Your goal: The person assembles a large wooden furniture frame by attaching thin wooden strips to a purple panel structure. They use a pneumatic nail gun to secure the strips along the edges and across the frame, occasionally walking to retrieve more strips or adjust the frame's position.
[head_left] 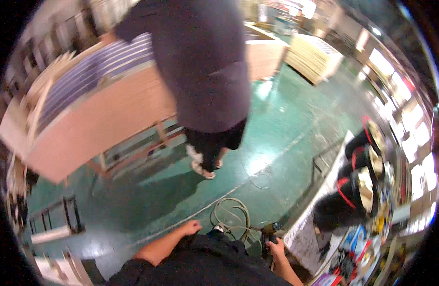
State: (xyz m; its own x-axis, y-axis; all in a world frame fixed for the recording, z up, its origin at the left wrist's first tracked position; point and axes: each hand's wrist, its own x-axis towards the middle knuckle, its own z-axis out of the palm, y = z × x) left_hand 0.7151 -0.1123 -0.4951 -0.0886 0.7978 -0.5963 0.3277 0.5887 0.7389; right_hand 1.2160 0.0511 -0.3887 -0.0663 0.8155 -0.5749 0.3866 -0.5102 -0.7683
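My left hand point(191, 227) is curled into a loose fist in front of my dark shirt, with nothing showing in it. To the right, my right hand point(276, 249) is wrapped round a black hand-held tool point(268, 238), held upright beside the edge of a cluttered bench; blur hides its exact kind. Between my hands, a pale coiled hose point(248, 220) lies on the green floor by my foot. A person in a dark shirt point(205, 71) stands ahead with an arm stretched over a large wooden panel frame point(109, 109).
Several black buckets with red handles point(341, 205) stand on the right-hand bench point(300, 238), among tools and packets. A stack of pale panels point(315, 57) is at the back. On the left floor is a black metal frame point(57, 217). A thin hose point(260, 181) trails near the person.
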